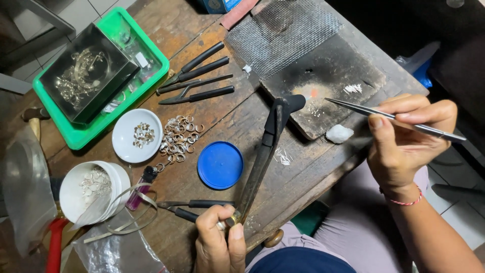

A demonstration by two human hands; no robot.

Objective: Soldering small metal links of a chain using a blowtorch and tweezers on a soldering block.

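Observation:
My left hand grips the brass end of a long black torch at the near edge of the wooden bench; its dark nozzle points at a charred soldering block. My right hand holds thin metal tweezers whose tip hangs over the block's right part. On the block sit small silver bits and a faint orange glow. A white lump rests at the block's near corner.
Loose silver rings lie beside a white dish and a blue lid. Black pliers lie near a green tray holding a dark box of jewellery. A white cup, a purple lighter and more pliers are front left.

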